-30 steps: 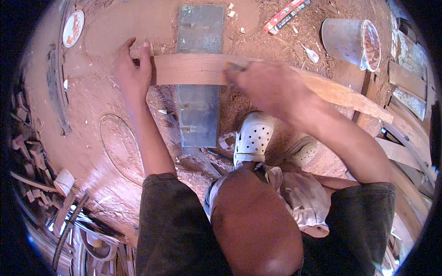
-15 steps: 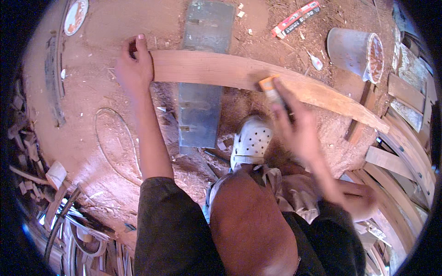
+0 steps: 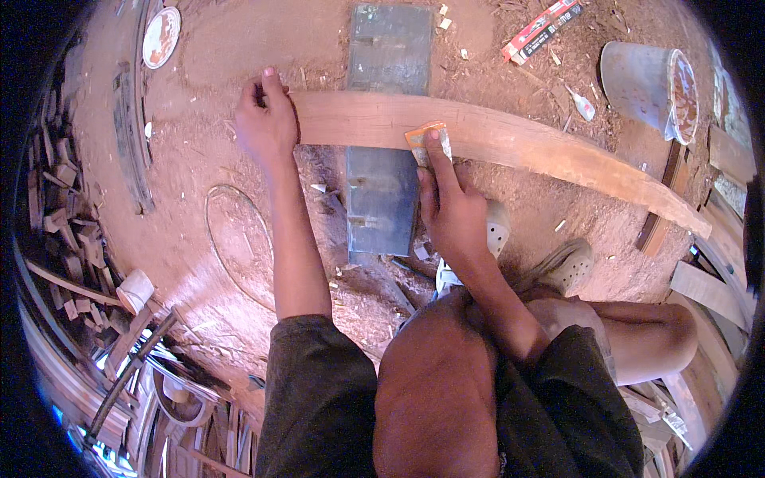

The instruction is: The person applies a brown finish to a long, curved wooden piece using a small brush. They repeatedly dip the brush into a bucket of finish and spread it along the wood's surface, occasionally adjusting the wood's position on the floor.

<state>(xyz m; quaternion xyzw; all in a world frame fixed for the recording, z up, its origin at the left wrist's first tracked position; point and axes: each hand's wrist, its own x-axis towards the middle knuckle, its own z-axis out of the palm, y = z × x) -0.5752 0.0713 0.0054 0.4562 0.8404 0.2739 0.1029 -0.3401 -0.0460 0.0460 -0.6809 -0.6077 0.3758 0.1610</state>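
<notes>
A long curved wooden board (image 3: 510, 135) lies across a dark flat plank (image 3: 382, 191), its narrow end pointing right. My left hand (image 3: 267, 119) is closed around the board's left end, thumb up. My right hand (image 3: 456, 199) presses a small flat orange-and-white piece (image 3: 430, 142) against the board's near edge, just right of the dark plank. My index finger lies along the piece, and the other fingers curl beneath. Its exact kind cannot be made out.
A grey bucket (image 3: 645, 88) lies tipped at the far right, near a red-and-black box (image 3: 542, 30) and a small white bottle-like item (image 3: 583, 106). A round smeared lid (image 3: 162, 37) is far left. Scrap wood (image 3: 72, 231) piles along the left; my light clog (image 3: 498, 227) is beneath my right hand.
My right hand has moved left along the board with the orange-and-white piece. The whole view has shifted, so things appear farther right. My left hand keeps its hold on the board's end.
</notes>
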